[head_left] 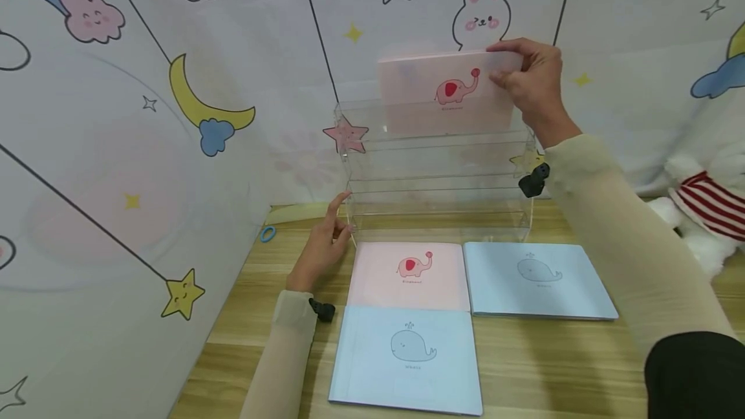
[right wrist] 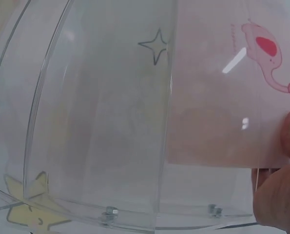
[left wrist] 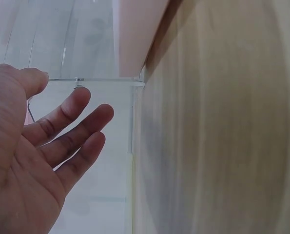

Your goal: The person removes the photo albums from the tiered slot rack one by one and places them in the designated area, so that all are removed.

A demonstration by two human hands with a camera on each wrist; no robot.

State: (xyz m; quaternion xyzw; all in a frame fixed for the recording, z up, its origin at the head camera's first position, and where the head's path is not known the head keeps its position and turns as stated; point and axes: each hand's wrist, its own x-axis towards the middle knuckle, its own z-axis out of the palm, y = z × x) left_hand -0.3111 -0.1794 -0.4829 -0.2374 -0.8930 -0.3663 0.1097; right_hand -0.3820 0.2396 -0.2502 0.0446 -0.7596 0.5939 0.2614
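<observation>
My right hand [head_left: 538, 79] pinches the top right corner of a pink notebook [head_left: 413, 86] with a red elephant drawn on its cover. The notebook stands upright behind the front panel of the top tier of a clear acrylic rack [head_left: 436, 163]. Through that panel its elephant cover [right wrist: 208, 122] shows in the right wrist view. Low on the rack's left side is my left hand [head_left: 323, 244], its fingertips at the clear side edge. In the left wrist view those fingers [left wrist: 79, 141] are loosely bent and hold nothing.
Before the rack lie another pink elephant notebook [head_left: 372, 277], a blue whale notebook [head_left: 361, 361] below it and a second blue one [head_left: 495, 283] to the right. A blue ring [head_left: 268, 234] lies left on the wooden table [head_left: 233, 348]. At right sits a plush toy [head_left: 707, 205].
</observation>
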